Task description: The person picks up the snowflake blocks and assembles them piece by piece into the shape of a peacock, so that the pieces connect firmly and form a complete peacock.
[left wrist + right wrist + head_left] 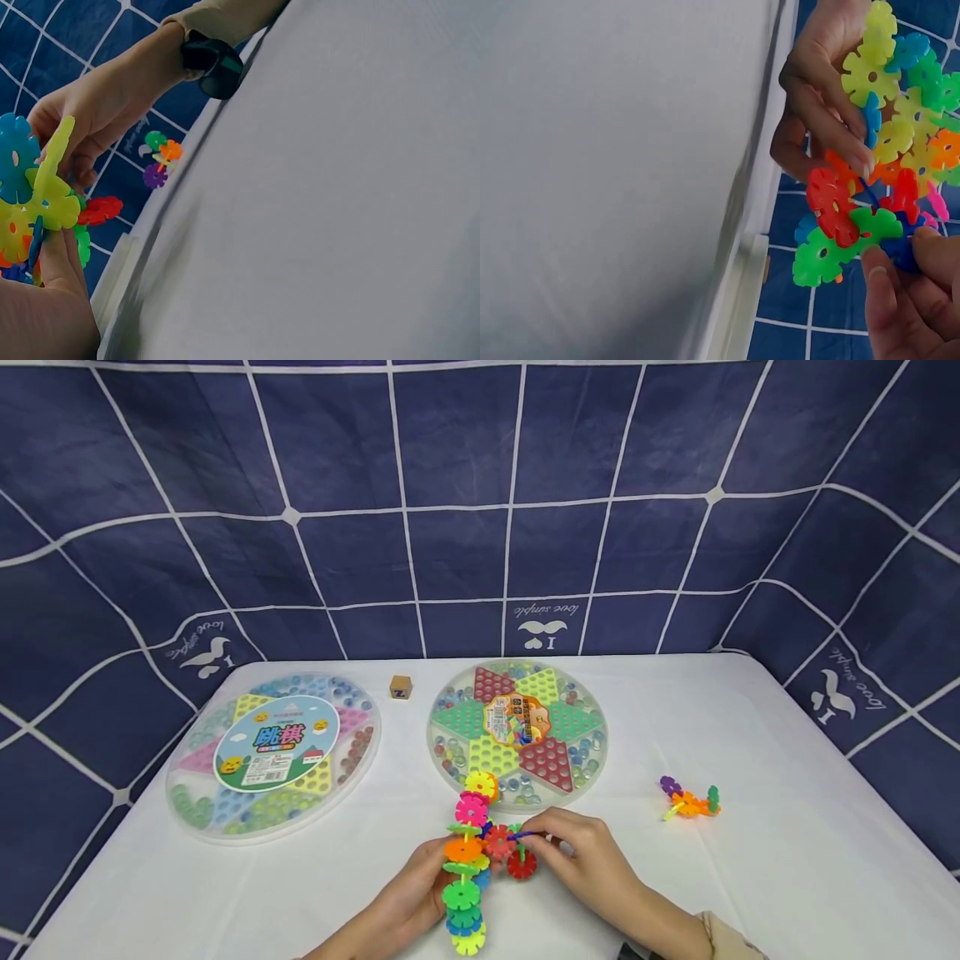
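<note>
My left hand (417, 893) holds a tall upright build of interlocking plastic snowflake discs (461, 895) in green, orange, pink and yellow. On its right side a branch carries red discs (521, 863) and green discs (821, 257). With thumb and fingertips my right hand (592, 860) pinches a dark blue snowflake disc (901, 251). That disc is right at the branch, close against a green and a red disc. In the right wrist view the fingers of the left hand (829, 105) reach behind the yellow and blue discs.
A small joined cluster of snowflake discs (687, 804) lies to the right on the white table (787, 860). Behind the hands is a round Chinese checkers set (552, 760), with another checkers set (345, 793) at left. Between them sits a wooden letter cube (401, 687).
</note>
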Motion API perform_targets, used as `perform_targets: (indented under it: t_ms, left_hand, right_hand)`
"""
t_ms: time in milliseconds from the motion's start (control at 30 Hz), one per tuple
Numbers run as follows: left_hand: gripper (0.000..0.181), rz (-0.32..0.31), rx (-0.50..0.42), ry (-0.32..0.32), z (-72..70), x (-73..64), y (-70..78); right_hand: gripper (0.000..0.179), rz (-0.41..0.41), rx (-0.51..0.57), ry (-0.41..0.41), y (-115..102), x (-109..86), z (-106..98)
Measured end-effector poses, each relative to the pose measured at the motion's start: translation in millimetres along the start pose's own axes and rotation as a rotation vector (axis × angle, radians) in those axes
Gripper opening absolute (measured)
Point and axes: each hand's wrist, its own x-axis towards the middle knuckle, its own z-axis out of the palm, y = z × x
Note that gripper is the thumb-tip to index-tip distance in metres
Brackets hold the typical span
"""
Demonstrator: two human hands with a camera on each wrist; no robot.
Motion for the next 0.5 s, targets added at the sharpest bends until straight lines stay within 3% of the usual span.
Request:
perform_targets:
  t_ms: [200, 367, 500]
  left_hand:
    - [0.038, -0.003, -0.015, 0.009, 0.1, -0.7, -5.1]
    - [0.037, -0.017, -0.009, 0.055, 1.3, -1.3, -9.4]
    - [0.038, -0.017, 0.013, 0.036, 2.2, -2.1, -12.2]
  right_hand:
    - [0.018, 0.037, 0.068, -0.026, 1.0, -4.0, 5.6]
    - [0.034, 0.076, 0.134, -0.052, 2.1, -11.7, 10.9]
    - [0.038, 0.076, 0.137, -0.036, 3.4, -14.5, 15.0]
